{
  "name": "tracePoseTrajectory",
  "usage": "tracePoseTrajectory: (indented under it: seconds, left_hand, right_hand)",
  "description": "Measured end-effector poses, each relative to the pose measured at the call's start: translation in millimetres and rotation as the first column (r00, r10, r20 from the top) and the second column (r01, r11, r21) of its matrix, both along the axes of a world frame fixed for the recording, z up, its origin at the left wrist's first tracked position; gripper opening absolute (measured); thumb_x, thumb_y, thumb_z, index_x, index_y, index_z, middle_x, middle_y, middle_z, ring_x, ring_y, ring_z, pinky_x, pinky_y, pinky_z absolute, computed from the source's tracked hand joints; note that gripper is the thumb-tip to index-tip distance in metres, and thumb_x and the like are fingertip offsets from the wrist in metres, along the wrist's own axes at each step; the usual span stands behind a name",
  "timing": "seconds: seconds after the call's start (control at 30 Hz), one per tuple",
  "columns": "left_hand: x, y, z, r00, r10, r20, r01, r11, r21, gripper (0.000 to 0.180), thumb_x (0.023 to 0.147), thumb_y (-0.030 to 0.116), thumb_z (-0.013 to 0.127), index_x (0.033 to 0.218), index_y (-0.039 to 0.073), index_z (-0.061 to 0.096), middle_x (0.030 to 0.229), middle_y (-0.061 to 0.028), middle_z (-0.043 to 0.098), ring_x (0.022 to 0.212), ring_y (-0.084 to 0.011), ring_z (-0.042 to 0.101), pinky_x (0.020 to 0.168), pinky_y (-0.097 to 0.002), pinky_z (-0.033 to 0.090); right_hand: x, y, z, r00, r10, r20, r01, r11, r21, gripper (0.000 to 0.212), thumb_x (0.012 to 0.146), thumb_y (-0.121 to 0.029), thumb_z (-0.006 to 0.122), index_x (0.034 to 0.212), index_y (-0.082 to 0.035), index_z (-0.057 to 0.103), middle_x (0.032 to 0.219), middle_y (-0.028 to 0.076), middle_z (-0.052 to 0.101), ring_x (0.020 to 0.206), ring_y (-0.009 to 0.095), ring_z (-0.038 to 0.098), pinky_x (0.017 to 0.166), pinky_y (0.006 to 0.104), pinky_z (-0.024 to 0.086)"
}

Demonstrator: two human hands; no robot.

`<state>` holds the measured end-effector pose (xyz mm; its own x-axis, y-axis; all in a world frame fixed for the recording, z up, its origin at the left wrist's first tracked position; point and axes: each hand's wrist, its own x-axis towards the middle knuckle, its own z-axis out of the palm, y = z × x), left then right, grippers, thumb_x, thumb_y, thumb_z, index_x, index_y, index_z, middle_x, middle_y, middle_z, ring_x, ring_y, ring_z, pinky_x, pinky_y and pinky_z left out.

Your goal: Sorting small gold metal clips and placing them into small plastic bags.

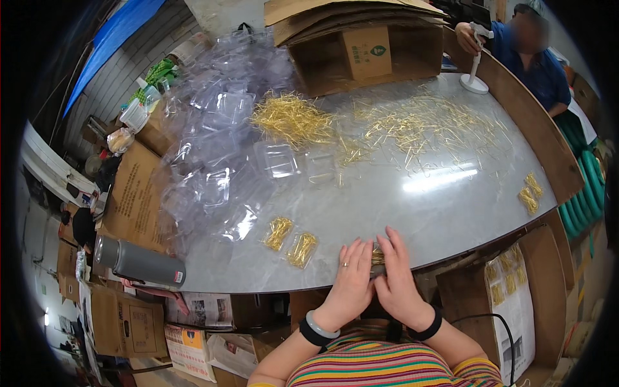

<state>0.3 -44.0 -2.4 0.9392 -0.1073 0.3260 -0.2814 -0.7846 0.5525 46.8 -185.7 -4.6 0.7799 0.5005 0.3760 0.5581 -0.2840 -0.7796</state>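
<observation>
At the table's near edge my left hand (351, 278) and my right hand (398, 274) press in from both sides on a small bundle of gold wire pieces (378, 255), possibly in a clear box. The fingers of both hands are nearly straight and close together, hiding most of it. To the left of my hands, two small clear boxes (278, 233) (302, 250) lie filled with gold wire pieces. Farther off are a dense heap of gold wire pieces (293, 120) and a looser spread of them (425, 129).
Clear plastic boxes (216, 142) pile up on the left, near a grey bottle (145, 261). A cardboard box (412, 55) stands at the back. Gold bundles (529, 198) sit at the right edge. Across the table, a person's hand (469, 37) grips a white stand (474, 82).
</observation>
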Motion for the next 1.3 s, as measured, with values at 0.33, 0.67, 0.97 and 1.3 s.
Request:
tracePoseTrajectory:
  seconds: [0.33,0.67,0.97,1.3]
  left_hand:
    - [2,6,-5,1.0,0.017,0.013,-0.017,1.0,-0.021,0.06,0.085,-0.014,0.054,0.143,-0.009,0.038,0.141,-0.0304,0.04,0.13,-0.0502,0.042,0.112,-0.0518,0.036]
    - [-11,1,8,0.979,0.184,0.091,-0.159,0.96,-0.231,0.059,0.087,-0.002,0.066,0.141,-0.005,0.044,0.144,-0.026,0.044,0.129,-0.0426,0.05,0.105,-0.0441,0.045]
    - [-65,91,21,0.714,0.513,-0.476,-0.695,0.443,-0.566,0.026,0.1,0.019,0.063,0.102,-0.006,0.066,0.077,-0.0082,0.066,0.057,-0.0117,0.064,0.046,-0.0233,0.049]
    - [-50,102,16,0.735,0.428,-0.526,-0.673,0.368,-0.641,0.025,0.099,0.019,0.063,0.099,-0.006,0.063,0.081,-0.011,0.067,0.059,-0.0138,0.065,0.047,-0.0241,0.051]
  right_hand:
    - [30,-9,8,0.978,0.193,0.081,-0.183,0.977,-0.113,0.068,0.081,0.008,0.056,0.147,0.002,0.039,0.143,0.023,0.047,0.132,0.04,0.048,0.11,0.0429,0.042]
    - [21,-1,6,0.931,0.14,0.337,-0.032,0.951,-0.306,0.052,0.081,0.004,0.058,0.134,0.001,0.054,0.133,0.016,0.058,0.124,0.034,0.056,0.102,0.0404,0.05]
    - [19,-2,-5,0.907,0.09,0.411,0.0,0.977,-0.214,0.047,0.088,-0.01,0.066,0.133,-0.001,0.056,0.141,0.015,0.056,0.131,0.035,0.053,0.113,0.0509,0.039]
    - [12,1,5,0.882,0.232,0.41,0.022,0.849,-0.527,0.066,0.081,-0.025,0.076,0.138,-0.002,0.052,0.143,0.014,0.053,0.136,0.035,0.047,0.115,0.0548,0.033]
